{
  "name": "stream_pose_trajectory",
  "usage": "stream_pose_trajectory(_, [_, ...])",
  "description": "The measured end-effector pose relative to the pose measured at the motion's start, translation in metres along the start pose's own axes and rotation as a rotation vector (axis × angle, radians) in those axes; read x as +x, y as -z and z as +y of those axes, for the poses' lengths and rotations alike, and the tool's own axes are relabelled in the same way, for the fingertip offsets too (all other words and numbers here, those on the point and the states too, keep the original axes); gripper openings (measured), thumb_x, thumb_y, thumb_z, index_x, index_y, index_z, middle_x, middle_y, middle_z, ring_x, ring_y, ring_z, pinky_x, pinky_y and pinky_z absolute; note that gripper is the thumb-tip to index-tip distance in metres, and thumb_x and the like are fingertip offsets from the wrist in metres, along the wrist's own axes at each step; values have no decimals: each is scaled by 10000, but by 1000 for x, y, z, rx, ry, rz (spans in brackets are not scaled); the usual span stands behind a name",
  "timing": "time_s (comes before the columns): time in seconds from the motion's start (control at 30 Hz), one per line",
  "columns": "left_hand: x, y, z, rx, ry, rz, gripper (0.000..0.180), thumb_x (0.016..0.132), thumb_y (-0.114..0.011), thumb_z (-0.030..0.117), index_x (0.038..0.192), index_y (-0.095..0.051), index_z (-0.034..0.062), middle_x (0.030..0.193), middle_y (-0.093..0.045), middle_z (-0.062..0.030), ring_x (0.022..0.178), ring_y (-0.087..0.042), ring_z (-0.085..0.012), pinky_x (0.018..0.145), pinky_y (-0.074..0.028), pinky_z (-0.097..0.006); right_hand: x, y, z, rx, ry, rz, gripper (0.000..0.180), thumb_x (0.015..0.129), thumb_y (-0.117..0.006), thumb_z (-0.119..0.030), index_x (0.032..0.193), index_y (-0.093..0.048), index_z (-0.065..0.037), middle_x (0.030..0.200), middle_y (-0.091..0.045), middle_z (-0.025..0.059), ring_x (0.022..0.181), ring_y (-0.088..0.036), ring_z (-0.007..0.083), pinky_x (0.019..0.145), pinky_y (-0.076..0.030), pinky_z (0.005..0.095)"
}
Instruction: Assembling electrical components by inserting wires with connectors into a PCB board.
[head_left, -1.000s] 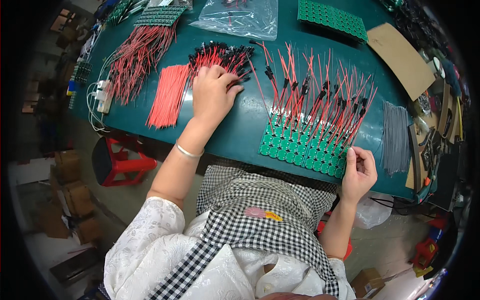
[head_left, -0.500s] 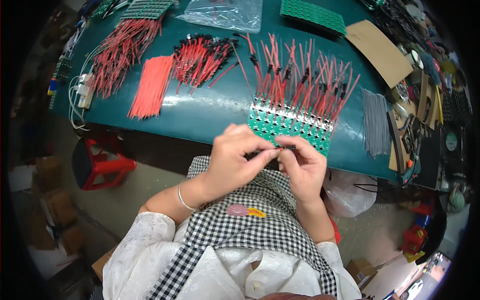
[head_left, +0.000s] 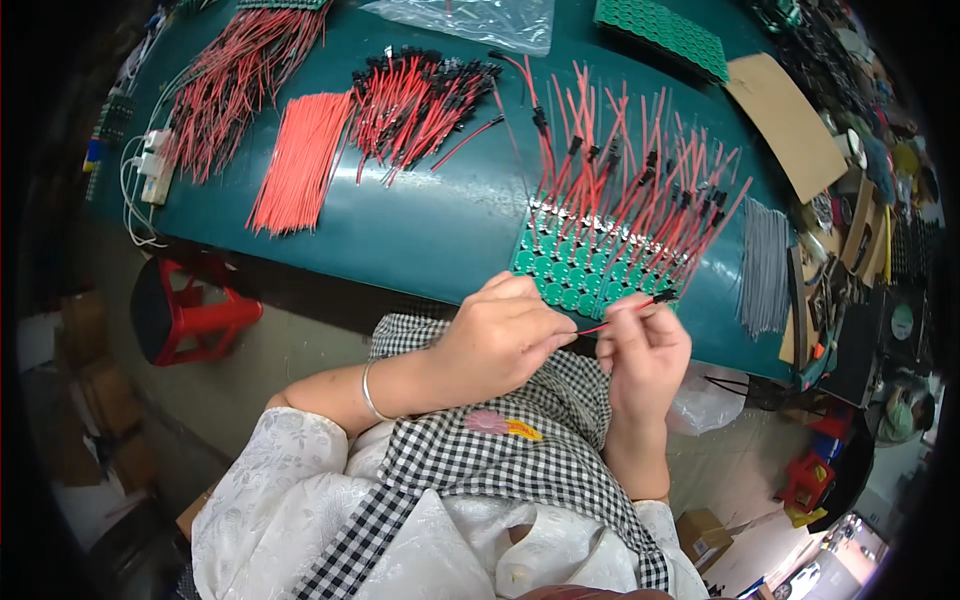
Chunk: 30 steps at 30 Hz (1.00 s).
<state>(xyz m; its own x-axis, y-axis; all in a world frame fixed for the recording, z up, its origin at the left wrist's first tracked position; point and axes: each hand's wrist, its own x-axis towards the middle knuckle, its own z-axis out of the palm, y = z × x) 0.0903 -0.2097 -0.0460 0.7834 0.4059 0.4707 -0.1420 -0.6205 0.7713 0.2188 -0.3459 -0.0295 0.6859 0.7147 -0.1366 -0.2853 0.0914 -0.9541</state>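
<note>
A short red wire lead [head_left: 592, 329] with a black connector end stretches between my two hands, just off the table's near edge. My left hand [head_left: 505, 335] pinches its left end, fingers closed. The fingertips of my right hand [head_left: 645, 350] grip it close to the black connector [head_left: 664, 296], which pokes out above them. Right behind my hands lies a green circuit board panel [head_left: 560, 270] of round units. Many red wires [head_left: 625, 170] with black connectors stand or lean across its far part.
Left on the green table [head_left: 420, 235] lie straight red wires [head_left: 298, 165], a heap of connector leads [head_left: 420, 110] and longer red wires [head_left: 235, 90]. Grey wires [head_left: 764, 270] and cardboard [head_left: 785, 125] are at right. A plastic bag [head_left: 480, 22] and another panel [head_left: 665, 38] lie behind.
My hands have drawn apart, the right one moving rightward, and more of the red wire now shows between them. The black connector has come into clearer sight above my right fingers.
</note>
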Motion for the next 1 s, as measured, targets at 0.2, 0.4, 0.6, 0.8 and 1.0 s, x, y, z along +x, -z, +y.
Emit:
stream_pose_trajectory(0.2, [34,53,-39,410,-51,36,134,754,-808,116,816,-704,60,776,-679,-70,720,-628,-264,667,-473,-394,14,2,7,-472,70,152,56,940,-681,3,944,-697,56,810,-693,67,633,-632,88,534,-482,211])
stream_pose_trajectory(0.4, [78,83,-81,985,83,60,213,778,-803,205,867,-693,47,893,-603,-69,877,-603,-271,748,-478,-407,20,4,4,-867,241,28,84,890,-721,23,856,-662,72,806,-685,86,605,-622,87,539,-493,218])
stream_pose_trajectory(0.6, [62,88,-98,764,202,-27,160,829,-750,143,808,-655,15,834,-599,-109,798,-630,-308,712,-507,-418,14,1,4,-389,-17,13,67,950,-645,36,995,-657,85,931,-677,91,702,-636,92,581,-511,206])
stream_pose_trajectory(0.8, [41,92,-72,620,373,-75,149,814,-760,97,803,-653,-7,801,-619,-116,723,-632,-284,682,-509,-381,18,2,6,-300,-30,-68,104,938,-662,38,1038,-672,65,926,-667,81,681,-627,81,536,-476,185])
stream_pose_trajectory(1.0, [35,62,-10,65,173,-94,259,750,-842,155,967,-757,43,842,-677,-90,759,-640,-247,712,-508,-348,22,-11,1,-239,-58,-112,86,935,-665,42,1019,-669,55,942,-666,99,667,-628,87,520,-477,185])
